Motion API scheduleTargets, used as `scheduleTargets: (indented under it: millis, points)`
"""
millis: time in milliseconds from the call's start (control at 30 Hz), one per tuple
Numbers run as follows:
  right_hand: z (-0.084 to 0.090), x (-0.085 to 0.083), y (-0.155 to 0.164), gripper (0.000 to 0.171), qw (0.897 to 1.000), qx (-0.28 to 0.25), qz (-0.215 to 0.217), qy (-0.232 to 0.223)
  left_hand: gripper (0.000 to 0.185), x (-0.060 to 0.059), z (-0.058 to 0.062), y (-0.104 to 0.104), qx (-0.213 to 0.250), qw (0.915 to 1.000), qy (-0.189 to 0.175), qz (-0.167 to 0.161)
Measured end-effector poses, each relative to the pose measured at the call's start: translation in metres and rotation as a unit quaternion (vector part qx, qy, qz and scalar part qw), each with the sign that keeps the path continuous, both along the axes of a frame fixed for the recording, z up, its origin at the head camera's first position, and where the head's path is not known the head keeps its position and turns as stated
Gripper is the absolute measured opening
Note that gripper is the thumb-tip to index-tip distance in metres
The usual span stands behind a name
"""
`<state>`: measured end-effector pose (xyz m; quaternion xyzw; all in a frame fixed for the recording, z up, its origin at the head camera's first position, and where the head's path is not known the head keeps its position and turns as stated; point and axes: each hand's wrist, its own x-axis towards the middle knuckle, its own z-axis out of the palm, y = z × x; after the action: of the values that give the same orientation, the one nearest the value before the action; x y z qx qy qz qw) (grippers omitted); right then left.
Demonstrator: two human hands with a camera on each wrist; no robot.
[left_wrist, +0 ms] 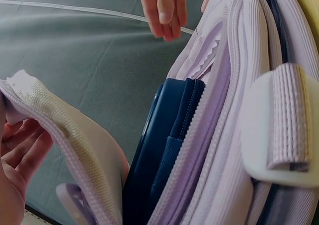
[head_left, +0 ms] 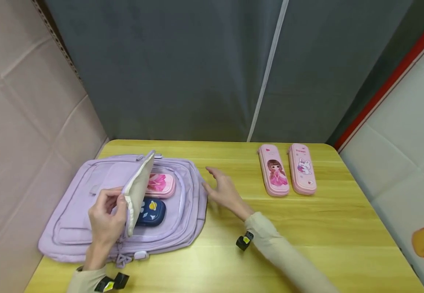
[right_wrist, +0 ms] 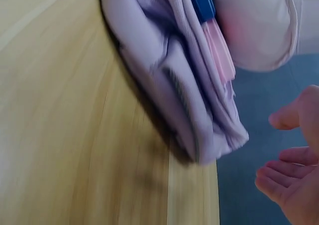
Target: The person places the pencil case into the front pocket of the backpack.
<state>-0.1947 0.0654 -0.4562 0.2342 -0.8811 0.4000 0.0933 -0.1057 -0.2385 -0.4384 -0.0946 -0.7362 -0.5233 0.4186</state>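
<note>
A lilac backpack (head_left: pixel 84 203) lies flat on the left of the table, its front pocket unzipped. My left hand (head_left: pixel 107 215) pinches the edge of the raised pocket flap (head_left: pixel 138 191), whose cream lining faces right. Inside the pocket sit a pink pencil case (head_left: pixel 164 185) and a navy blue case (head_left: pixel 152 212) with a planet print; the flap hides their left ends. In the left wrist view, the navy case (left_wrist: pixel 159 135) stands between the flap and the zipper edge. My right hand (head_left: pixel 226 193) hovers just right of the backpack, fingers spread, holding nothing.
Two pink pencil cases lie at the back right: one with a girl in a pink dress (head_left: pixel 276 173), one with a white rabbit (head_left: pixel 302 169). The yellow wooden table (head_left: pixel 270 244) ends at a grey curtain (head_left: pixel 182 81). Pale walls flank both sides.
</note>
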Motion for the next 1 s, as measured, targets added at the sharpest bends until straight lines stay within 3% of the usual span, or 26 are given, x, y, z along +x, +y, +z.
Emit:
scheduleTargets:
  millis: [533,1000]
  points:
    - [-0.003,-0.007,0.079,0.072,0.994,0.009,-0.112,0.001,0.011,-0.001,0.001,0.000,0.000,1.0000,0.000,0.003]
    - [-0.009,-0.001,0.138,0.081,0.972,0.036,-0.232,-0.023,0.011,-0.001,0.000,0.000,0.000,1.0000,-0.004,0.003]
